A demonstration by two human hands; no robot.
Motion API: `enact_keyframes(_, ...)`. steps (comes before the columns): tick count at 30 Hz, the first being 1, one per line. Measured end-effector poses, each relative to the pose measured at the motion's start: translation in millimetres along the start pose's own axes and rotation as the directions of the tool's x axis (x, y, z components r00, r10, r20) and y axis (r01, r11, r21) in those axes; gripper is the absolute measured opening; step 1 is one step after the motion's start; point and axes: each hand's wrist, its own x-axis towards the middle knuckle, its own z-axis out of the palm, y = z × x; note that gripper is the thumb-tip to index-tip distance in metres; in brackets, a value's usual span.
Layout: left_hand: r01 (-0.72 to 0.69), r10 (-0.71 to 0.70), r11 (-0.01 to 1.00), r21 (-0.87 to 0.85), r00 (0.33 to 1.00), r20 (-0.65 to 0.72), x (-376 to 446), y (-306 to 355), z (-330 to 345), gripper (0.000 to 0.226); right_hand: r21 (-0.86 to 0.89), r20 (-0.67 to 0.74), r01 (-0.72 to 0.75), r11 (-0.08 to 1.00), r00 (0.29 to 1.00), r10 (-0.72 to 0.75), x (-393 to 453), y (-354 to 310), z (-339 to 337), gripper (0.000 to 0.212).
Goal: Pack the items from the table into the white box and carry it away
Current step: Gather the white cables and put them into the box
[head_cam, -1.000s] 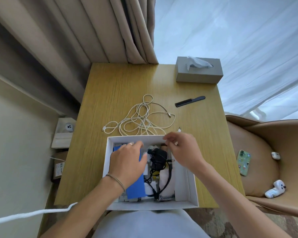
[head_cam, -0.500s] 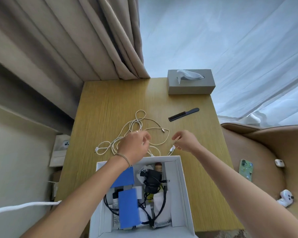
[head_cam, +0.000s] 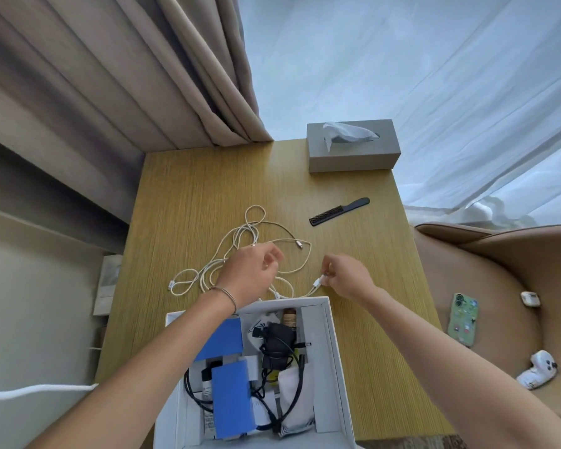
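Observation:
The white box (head_cam: 337, 367) sits at the near edge of the wooden table (head_cam: 188, 196), holding blue cartons, a black adapter with leads and small pouches. Just beyond it lies a tangled white cable (head_cam: 240, 234). My right hand (head_cam: 345, 275) pinches one white plug end of that cable. My left hand (head_cam: 251, 273) hovers over the middle of the tangle with fingers curled at the strands; whether it grips them I cannot tell. A black comb (head_cam: 339, 211) lies further back to the right.
A grey tissue box (head_cam: 353, 153) stands at the table's far right corner. Curtains hang behind. On the tan armchair (head_cam: 499, 270) to the right lie a green phone (head_cam: 463, 319), an earbud case and a white toy. A wall socket is at the left.
Both hands left the box and reached forward to the white cable; the right hand took hold of a plug end. The view shifted, so the box now sits lower in frame.

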Motion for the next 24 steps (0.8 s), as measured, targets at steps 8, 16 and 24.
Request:
enact_keyframes(8,-0.065,0.059,0.988,-0.14,0.997,-0.045,-6,16,-9,0.019,0.54,-0.076,0.042,0.841,0.997,-0.001,-28,-42,-61,0.011)
enact_keyframes(16,-0.128,0.121,0.948,-0.292,0.992,-0.04,-26,42,-33,0.019,0.714,-0.275,0.316,0.625,0.947,-0.165,-59,-121,-113,0.01)
enact_keyframes(24,-0.229,0.047,0.875,-0.427,0.917,-0.396,-53,52,-89,0.022,0.802,-0.371,0.43,0.414,0.903,-0.219,-78,-182,-129,0.018)
